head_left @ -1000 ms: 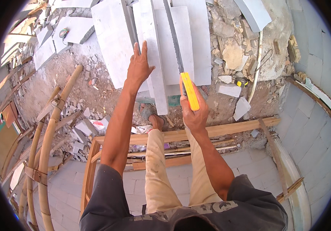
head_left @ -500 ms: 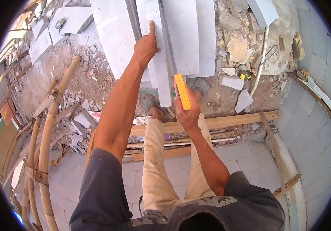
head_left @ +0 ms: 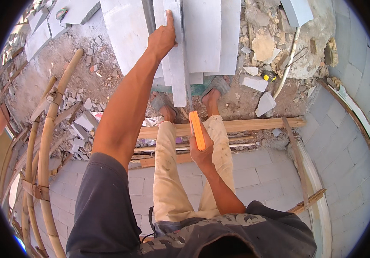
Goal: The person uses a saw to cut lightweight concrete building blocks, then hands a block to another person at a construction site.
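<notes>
My right hand is closed around the orange-yellow handle of a handsaw, low between my knees. Its thin blade runs away from me along the right edge of a narrow grey block strip. How deep the blade sits there I cannot make out. My left hand grips the strip farther up, index finger stretched along its top and thumb at the right edge. Broad, pale grey slabs lie beneath and beside it, one on the left and others on the right.
Bamboo poles stand at the left. A timber beam crosses behind my sandalled feet. Rubble and a yellow-black tape measure lie at the right; another tape measure rests on slabs far left. A grey block wall rises right.
My right hand has drawn the saw back toward me, so its handle now sits below the strip's near end. My left hand stays on the strip. The whole view has shifted slightly.
</notes>
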Demonstrator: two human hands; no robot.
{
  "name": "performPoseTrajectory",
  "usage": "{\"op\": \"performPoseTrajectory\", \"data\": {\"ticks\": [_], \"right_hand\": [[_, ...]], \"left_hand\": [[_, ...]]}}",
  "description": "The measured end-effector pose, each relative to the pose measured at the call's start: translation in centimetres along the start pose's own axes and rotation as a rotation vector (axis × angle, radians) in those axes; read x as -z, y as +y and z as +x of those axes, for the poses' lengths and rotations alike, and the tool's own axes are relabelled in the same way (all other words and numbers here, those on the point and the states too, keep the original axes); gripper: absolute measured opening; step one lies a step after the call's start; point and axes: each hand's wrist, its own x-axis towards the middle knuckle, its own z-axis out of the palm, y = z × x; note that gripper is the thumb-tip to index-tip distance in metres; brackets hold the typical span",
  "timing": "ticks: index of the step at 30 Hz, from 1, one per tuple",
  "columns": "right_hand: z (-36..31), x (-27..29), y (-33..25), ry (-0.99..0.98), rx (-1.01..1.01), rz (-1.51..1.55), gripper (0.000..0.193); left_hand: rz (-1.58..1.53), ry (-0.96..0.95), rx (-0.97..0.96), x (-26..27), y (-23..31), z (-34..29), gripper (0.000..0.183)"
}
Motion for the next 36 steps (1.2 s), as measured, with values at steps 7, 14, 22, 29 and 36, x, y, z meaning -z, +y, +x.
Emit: {"op": "performPoseTrajectory", "data": {"ticks": [7,14,22,29,36], "right_hand": [[-10.9,3.9,-0.4,-0.098,-0.240,-0.047,0.067],[-17.4,4.7,-0.4,-0.067,-0.284,-0.108,0.064],[-17.8,8.4,-3.4,-0.044,-0.239,-0.104,0.060],[-0.1,5.9,-3.5,0.072,0.147,-0.021,0.056],[12.8,1.6,-4.0,0.130,0.117,0.145,0.052]], "left_hand": [[0.005,-0.001,-0.011,-0.7,-0.8,0.5,0.123],[-0.003,0.003,-0.046,-0.7,0.0,0.7,0.121],[-0.017,0.014,-0.047,-1.0,0.0,0.4,0.122],[-0.003,-0.004,0.002,-0.1,-0.3,-0.2,0.124],[-0.009,0.016,-0.002,-0.5,-0.2,0.1,0.124]]}}
